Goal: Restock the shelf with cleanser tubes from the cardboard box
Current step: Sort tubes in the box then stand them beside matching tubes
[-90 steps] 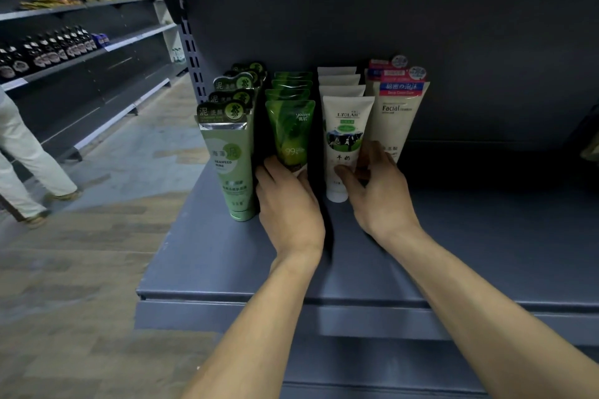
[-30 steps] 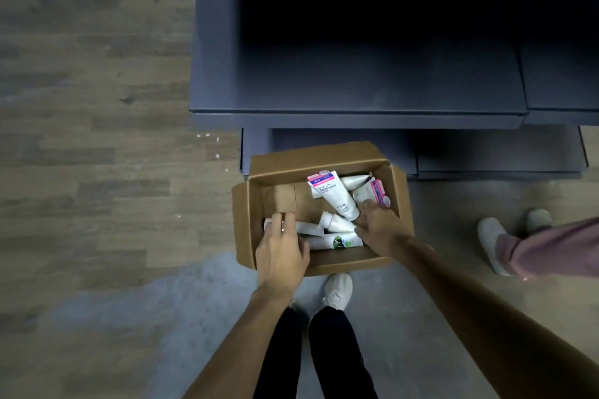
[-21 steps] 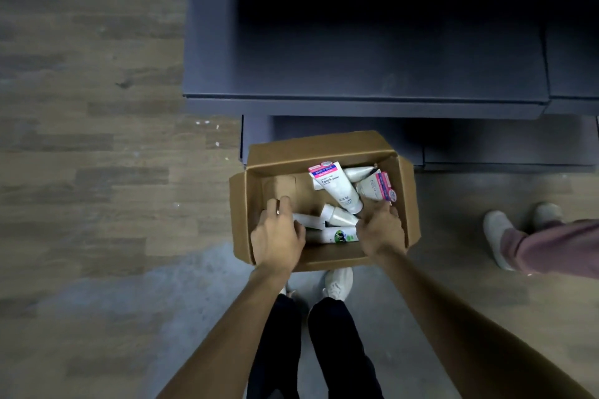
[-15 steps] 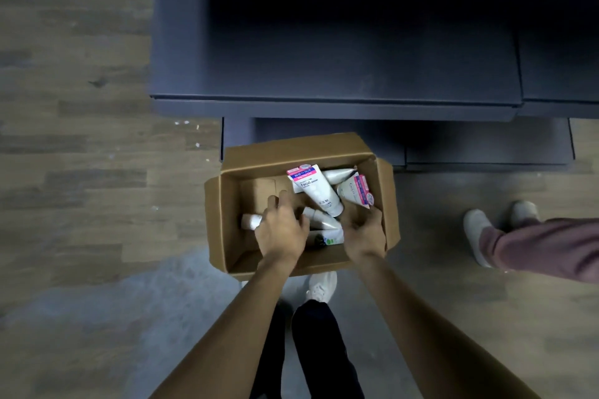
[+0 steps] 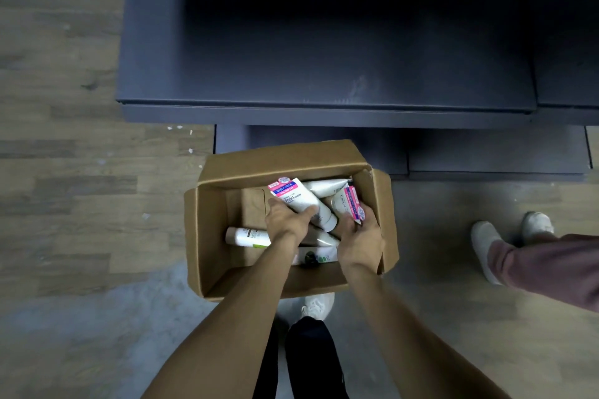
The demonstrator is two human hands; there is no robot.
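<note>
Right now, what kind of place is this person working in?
Most likely a retail shop aisle during restocking. Dark metal shelf units stand over a wood-look floor, and an open cardboard box of cleanser tubes sits on the floor, both hands reaching into it.

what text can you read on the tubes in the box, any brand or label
"Facial": on the pink-topped tube that the left hand grips.
Blue band above it: characters too blurred to read.
Second pink-topped tube at the right hand: print too blurred.
Green-labelled tube and the other tubes in the cardboard box: unreadable.
</note>
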